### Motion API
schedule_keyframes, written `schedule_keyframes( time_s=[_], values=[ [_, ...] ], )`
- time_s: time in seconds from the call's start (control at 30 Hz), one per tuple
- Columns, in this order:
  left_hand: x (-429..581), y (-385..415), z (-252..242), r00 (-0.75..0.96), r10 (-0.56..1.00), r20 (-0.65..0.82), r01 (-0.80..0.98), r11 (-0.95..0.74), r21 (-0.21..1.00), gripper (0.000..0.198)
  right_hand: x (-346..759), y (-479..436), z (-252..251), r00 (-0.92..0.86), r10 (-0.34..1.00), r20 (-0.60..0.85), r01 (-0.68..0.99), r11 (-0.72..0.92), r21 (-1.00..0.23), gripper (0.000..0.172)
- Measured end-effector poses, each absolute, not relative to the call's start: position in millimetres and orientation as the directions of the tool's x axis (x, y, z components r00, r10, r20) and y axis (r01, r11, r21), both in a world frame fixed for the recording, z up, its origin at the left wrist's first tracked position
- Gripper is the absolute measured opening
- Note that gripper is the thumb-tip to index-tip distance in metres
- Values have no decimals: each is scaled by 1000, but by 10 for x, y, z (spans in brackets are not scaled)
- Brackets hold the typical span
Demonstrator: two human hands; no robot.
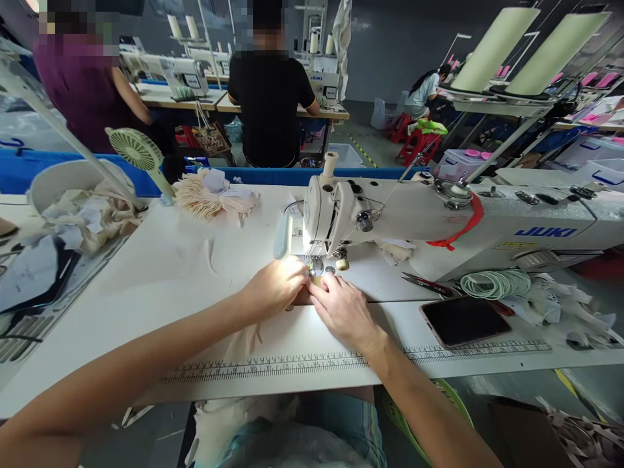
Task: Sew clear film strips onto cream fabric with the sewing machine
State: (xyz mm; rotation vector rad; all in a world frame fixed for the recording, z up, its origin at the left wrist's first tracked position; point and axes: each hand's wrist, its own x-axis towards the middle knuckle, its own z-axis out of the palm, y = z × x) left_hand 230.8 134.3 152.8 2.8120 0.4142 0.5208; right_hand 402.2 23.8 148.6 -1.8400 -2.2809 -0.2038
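Both hands are close together at the needle area of a white JUKI sewing machine [390, 211]. My left hand [277, 286] is closed, its fingertips pinched at a small pale fabric piece [316, 281] left of the presser foot. My right hand [344, 309] lies just in front of the foot, fingers bent and pressed together on the same piece. Most of the fabric is hidden under the fingers. A thin cream fabric strip [251, 339] rests on the table below my left wrist. Lamp light falls on the left fingers.
A phone [465, 322], scissors [426, 284] and a coil of pale green cord [494, 284] lie at right. Behind stand a bundle of cream pieces [209, 195] and a green fan [141, 156]. A tub of scraps [58, 175] is at left. Other people sit at machines beyond.
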Motion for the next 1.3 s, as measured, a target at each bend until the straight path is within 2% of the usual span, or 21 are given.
schedule_keyframes(
  time_s=[0.07, 0.13, 0.43, 0.6, 0.87, 1.03, 1.13, 1.3],
  values=[
    [2245, 1262, 1467, 925, 191, 329, 150, -978, 145, 28, 4027, 242, 1491, -208, 948, 240, 976, 219, -21, 17],
    [2206, 1215, 1381, 927, 165, 336, 157, -986, 50, 32, 4027, 242, 1495, -209, 949, 236, 975, 221, -25, 19],
    [2287, 1215, 1262, 931, 235, 281, 249, -968, -16, 33, 4092, 258, 1460, -137, 953, 271, 982, 167, -93, 29],
    [2383, 1235, 1271, 921, 296, 253, 328, -940, -95, 36, 4233, 289, 1407, -58, 946, 320, 980, 115, -160, 28],
    [2466, 1235, 1318, 926, 332, 182, 351, -932, -86, 40, 4258, 261, 1380, -44, 945, 325, 967, 123, -225, 27],
    [2469, 1238, 1295, 916, 354, 191, 357, -934, 18, 36, 4270, 296, 1356, 15, 951, 307, 947, 85, -309, 24],
    [2462, 1242, 1298, 914, 354, 197, 353, -935, 41, 34, 4327, 428, 1353, 94, 953, 289, 923, 25, -384, 23],
    [2449, 1244, 1340, 922, 345, 174, 353, -936, -13, 37, 4406, 654, 1393, 177, 950, 258, 886, -40, -462, 32]
  ],
)
